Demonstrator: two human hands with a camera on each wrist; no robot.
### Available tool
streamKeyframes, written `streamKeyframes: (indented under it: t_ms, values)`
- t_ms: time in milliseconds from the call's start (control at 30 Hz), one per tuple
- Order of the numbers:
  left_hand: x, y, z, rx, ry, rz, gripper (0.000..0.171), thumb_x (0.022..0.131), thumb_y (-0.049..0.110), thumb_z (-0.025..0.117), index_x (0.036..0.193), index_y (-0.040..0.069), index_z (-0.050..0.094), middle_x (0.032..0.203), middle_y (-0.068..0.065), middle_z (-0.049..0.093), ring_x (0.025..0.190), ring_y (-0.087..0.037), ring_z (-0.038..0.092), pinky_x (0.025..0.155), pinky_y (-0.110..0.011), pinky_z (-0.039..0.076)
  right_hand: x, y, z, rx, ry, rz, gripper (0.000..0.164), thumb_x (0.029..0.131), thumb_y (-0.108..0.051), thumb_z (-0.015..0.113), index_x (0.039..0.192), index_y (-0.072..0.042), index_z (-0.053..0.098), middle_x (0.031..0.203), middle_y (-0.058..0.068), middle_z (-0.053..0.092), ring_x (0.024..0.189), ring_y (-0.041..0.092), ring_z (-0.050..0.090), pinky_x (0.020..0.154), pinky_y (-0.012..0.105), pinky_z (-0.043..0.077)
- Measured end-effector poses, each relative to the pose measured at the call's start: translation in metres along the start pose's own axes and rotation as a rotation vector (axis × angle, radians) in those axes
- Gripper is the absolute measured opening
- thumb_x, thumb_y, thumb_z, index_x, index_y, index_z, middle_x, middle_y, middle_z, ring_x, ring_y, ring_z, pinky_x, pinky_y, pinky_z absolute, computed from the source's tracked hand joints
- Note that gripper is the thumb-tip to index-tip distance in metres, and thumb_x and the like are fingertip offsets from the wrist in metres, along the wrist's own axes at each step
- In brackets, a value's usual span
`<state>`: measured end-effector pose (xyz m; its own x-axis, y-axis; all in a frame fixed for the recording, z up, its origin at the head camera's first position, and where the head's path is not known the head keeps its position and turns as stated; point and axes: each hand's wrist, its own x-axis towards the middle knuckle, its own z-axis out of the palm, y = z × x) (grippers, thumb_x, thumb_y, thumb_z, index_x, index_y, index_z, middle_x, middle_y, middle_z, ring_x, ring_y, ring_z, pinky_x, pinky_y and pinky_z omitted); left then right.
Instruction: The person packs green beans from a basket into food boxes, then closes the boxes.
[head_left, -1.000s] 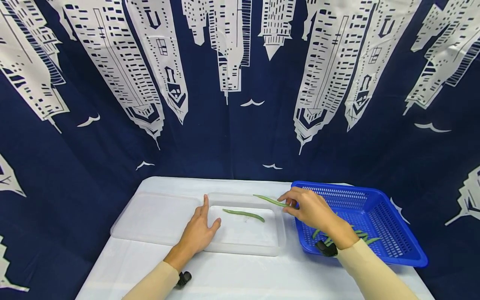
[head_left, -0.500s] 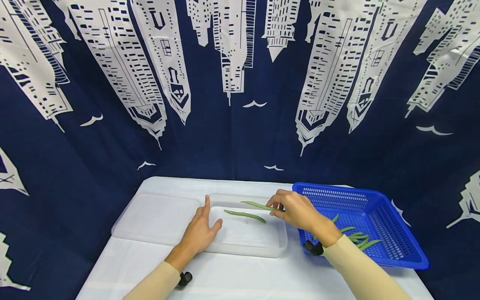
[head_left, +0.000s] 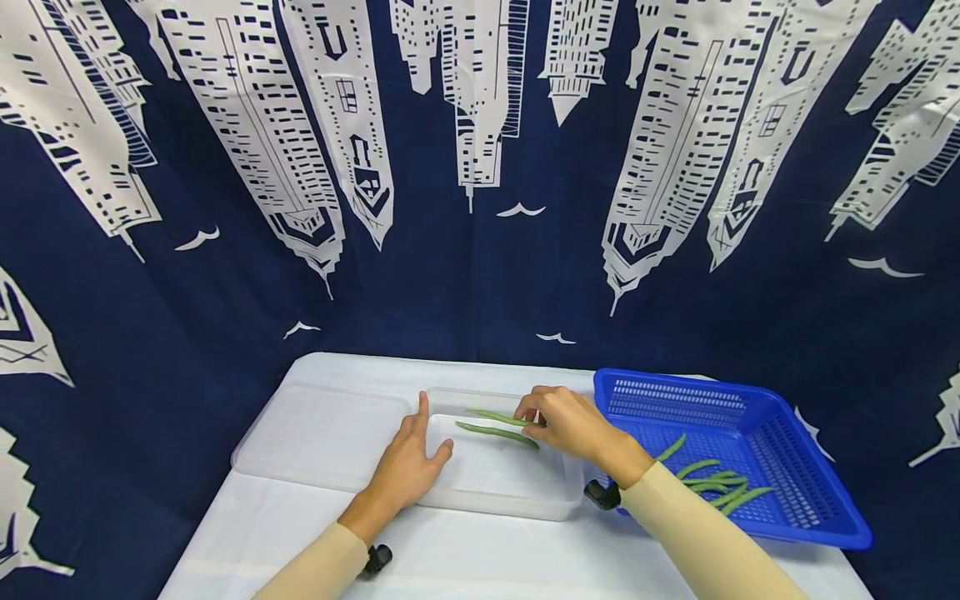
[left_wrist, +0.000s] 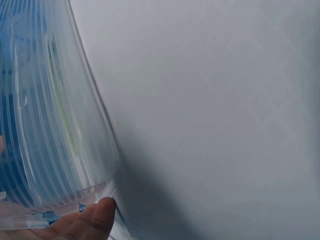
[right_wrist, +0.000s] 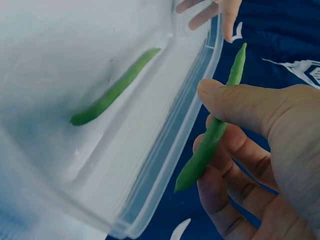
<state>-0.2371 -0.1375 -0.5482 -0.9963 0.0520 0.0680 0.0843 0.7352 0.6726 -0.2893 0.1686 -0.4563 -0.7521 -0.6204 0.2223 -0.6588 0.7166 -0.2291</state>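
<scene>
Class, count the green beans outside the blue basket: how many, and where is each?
2: one green bean lies inside the clear container; a second bean is pinched by the right hand. Others may be hidden.

From where I stand, the left hand (left_wrist: 75, 227) has its fingertips (left_wrist: 104, 215) at the edge of a clear ribbed container (left_wrist: 92, 132). A blurred green strip (left_wrist: 61, 107) shows through its wall; the white table (left_wrist: 210, 110) lies beside it, partly shadowed.
</scene>
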Motion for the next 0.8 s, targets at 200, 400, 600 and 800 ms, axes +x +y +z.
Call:
streamKeyframes:
  t_ms: [200,400,600,800]
  values:
    - [0.001,0.000,0.000,0.001,0.006,0.010,0.100,0.115,0.044,0.068,0.189,0.011,0.011,0.175,-0.030,0.050,0.160,-0.053,0.058,0.132,-0.066,0.050,0.011,-0.005,0.009,0.021,-0.023,0.011,0.019,0.096,-0.015,0.097,0.111,-0.024,0.088,0.097,-0.009,0.080,0.083,0.013,0.074,0.066,0.023,0.052]
    - [0.000,0.001,0.000,-0.001,0.013,0.014,0.100,0.114,0.044,0.069,0.188,0.010,0.012,0.174,-0.030,0.051,0.159,-0.053,0.058,0.132,-0.066,0.049,0.020,-0.006,0.017,0.014,-0.045,0.032,0.019,0.096,-0.017,0.097,0.111,-0.024,0.088,0.097,-0.009,0.080,0.083,0.007,0.070,0.067,0.025,0.054]
    - [0.001,0.000,0.002,0.007,0.016,0.032,0.100,0.114,0.043,0.070,0.188,0.009,0.012,0.174,-0.031,0.052,0.158,-0.054,0.059,0.131,-0.066,0.050,0.027,-0.002,0.026,0.018,-0.032,0.055,0.018,0.096,-0.016,0.097,0.109,-0.024,0.087,0.096,-0.009,0.081,0.081,0.004,0.067,0.066,0.027,0.054]
    - [0.002,-0.001,0.002,0.023,0.020,0.034,0.100,0.114,0.043,0.069,0.188,0.008,0.012,0.172,-0.032,0.053,0.156,-0.053,0.061,0.130,-0.065,0.052,0.034,0.003,0.031,0.022,-0.019,0.058,0.018,0.096,-0.016,0.097,0.109,-0.022,0.088,0.097,-0.008,0.081,0.083,0.007,0.070,0.067,0.030,0.057]
